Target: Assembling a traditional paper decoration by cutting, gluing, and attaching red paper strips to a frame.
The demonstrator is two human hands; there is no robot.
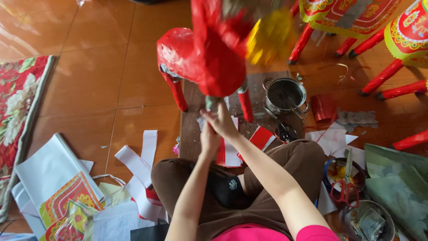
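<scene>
A red paper horse figure (200, 53) with stiff red legs is held up in front of me, its yellow-trimmed head end (267, 35) blurred. Both my hands meet at one of its lower legs. My left hand (209, 136) and my right hand (221, 119) are closed together around the grey-green tip of that leg (211, 103), the right hand above the left. Under them a brown board (191, 129) lies on the floor with red and white paper strips (232, 154) on it. My crossed legs in brown trousers are below.
A metal pot (285, 94) and black scissors (285, 131) sit on the board's right. More red paper figures (392, 40) stand at the upper right. Red-handled scissors (344, 189) lie in a bowl at right. Printed paper sheets (62, 196) and a flowered mat (18, 111) lie left.
</scene>
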